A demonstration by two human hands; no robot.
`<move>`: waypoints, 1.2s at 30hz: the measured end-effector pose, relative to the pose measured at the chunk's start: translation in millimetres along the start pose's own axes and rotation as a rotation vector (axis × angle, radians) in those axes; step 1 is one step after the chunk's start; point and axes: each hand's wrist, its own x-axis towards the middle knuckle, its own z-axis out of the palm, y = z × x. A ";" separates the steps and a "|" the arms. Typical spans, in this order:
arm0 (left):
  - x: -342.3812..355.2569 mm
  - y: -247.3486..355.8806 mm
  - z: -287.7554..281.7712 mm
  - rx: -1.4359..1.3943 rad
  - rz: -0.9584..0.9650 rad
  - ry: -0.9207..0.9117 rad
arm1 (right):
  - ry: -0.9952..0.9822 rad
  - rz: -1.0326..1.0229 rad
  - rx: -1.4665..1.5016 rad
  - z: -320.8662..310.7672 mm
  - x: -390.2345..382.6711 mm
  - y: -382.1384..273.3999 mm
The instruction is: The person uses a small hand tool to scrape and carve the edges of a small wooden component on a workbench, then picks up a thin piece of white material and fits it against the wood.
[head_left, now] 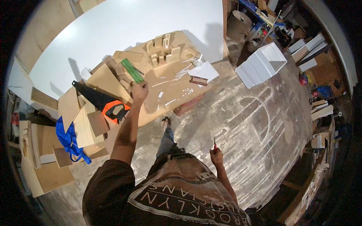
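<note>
My left hand [140, 91] is closed at the near end of a flat green strip [132, 70], which lies over the cluttered wooden work board [152, 101]. Out over the floor at the right, my right hand [217, 157] grips a slim red-handled tool [215, 144] with its thin tip pointing away from me. What kind of tool it is, I cannot make out. Left of my left forearm rests a handsaw [98, 102] with a black blade and orange handle. Small upright wood blocks [166, 56] stand on the board's far part, beyond my left hand.
White paper [205, 71], a small brown wood piece [198, 80] and white scraps lie on the board's right side. A white box [261, 64] stands right of the table. Wood panels [68, 109] and a blue bag [67, 135] are at left. Shelves with offcuts line the right.
</note>
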 end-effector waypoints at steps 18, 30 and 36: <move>-31.7 89.6 89.9 -0.118 0.082 -0.326 | -0.012 0.082 -0.043 16.3 -42.7 39.4; -25.1 112.8 70.1 -0.090 0.103 -0.315 | 0.023 0.045 -0.032 16.1 -35.7 35.5; -51.3 92.4 83.7 -0.010 0.052 -0.184 | 0.010 0.058 -0.045 13.6 -36.5 34.5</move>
